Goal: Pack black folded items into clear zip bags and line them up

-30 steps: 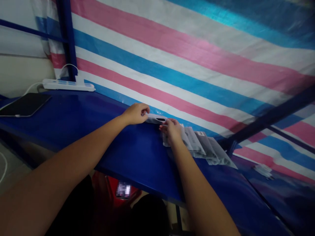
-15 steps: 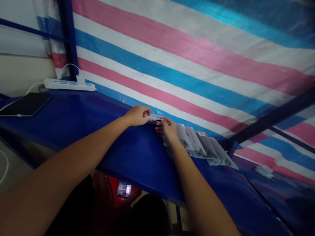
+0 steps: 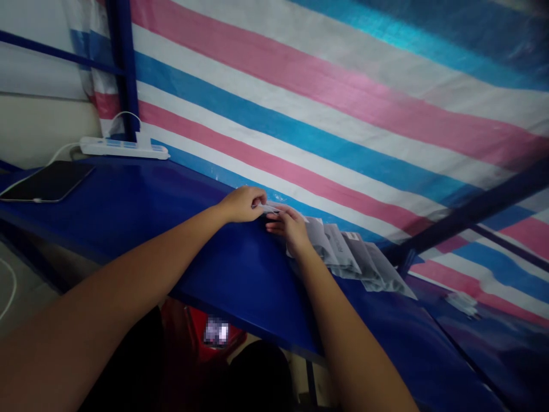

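My left hand (image 3: 243, 204) is closed, pinching the left end of a pale, thin plastic packet (image 3: 270, 208) at the back edge of the blue table (image 3: 240, 269). My right hand (image 3: 295, 230) grips the packet's other side between thumb and fingers, with the lower fingers spread. Much of the packet is hidden by my hands. Just right of my right hand lies an overlapping row of frosted plastic bags (image 3: 343, 252) with grey contents; one bears dark printing too small to read.
A black tablet (image 3: 49, 182) with a white cable lies at the table's left end. Behind it stands a white power strip (image 3: 124, 149). A striped plastic sheet (image 3: 300, 131) hangs along the back. Below is a red stool (image 3: 195, 329) with a pixelated item on it.
My left hand has shifted slightly right and down. The packet's edges between my hands sit closer together, and my right fingers have moved slightly left along it.
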### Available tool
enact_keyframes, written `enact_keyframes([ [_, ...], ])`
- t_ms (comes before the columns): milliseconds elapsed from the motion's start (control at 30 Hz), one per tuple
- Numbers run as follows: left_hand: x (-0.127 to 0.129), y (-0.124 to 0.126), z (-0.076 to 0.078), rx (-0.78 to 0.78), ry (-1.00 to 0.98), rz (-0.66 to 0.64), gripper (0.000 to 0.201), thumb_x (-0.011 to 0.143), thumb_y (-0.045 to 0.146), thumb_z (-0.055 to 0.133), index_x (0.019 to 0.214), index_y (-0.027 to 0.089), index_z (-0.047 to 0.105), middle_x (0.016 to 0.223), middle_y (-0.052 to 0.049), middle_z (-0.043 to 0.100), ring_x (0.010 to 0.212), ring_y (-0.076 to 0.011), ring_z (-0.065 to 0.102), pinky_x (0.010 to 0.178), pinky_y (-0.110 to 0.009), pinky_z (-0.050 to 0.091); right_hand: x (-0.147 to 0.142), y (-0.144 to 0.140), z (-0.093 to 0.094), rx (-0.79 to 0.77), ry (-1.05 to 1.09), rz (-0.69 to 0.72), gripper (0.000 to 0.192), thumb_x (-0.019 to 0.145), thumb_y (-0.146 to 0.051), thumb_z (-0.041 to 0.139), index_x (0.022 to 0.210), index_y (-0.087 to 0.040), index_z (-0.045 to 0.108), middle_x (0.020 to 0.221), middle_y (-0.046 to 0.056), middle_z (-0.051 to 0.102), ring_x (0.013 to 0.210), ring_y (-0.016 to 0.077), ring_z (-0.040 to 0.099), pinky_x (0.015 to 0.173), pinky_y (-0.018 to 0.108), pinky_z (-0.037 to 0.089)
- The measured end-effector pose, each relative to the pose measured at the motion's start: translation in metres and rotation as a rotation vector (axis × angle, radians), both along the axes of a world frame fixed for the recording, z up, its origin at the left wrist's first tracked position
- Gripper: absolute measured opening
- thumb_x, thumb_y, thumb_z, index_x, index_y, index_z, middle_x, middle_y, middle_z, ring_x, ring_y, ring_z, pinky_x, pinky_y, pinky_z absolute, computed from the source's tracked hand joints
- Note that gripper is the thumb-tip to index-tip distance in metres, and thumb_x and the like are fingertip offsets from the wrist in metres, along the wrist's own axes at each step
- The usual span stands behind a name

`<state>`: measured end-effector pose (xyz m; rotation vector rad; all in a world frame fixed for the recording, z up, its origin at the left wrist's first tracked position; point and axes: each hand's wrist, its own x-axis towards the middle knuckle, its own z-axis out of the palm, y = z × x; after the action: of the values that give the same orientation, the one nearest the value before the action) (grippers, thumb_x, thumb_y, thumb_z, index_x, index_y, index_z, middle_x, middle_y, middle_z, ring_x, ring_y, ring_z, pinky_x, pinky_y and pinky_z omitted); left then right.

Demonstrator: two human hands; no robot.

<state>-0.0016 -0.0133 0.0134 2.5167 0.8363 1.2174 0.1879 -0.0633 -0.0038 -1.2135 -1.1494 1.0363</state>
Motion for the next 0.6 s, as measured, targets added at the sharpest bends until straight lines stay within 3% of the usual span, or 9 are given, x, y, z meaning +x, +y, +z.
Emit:
enact_keyframes([
  [600, -0.003, -0.006, 0.009, 0.154, 0.177, 0.078, 0.01, 0.081, 0.024, 0.057, 0.082, 0.02, 0.065, 0.082, -0.004, 0.067, 0.074, -0.0179, 0.058, 0.066, -0.03, 0.038, 0.004, 0.006, -0.003, 0.013, 0.049, -0.09, 0.017, 0.084, -0.018, 0.054, 0.098, -0.019, 0.062, 0.083, 0.006, 0.074, 0.057, 0.0151, 0.069, 0.056, 0.028, 0.061],
])
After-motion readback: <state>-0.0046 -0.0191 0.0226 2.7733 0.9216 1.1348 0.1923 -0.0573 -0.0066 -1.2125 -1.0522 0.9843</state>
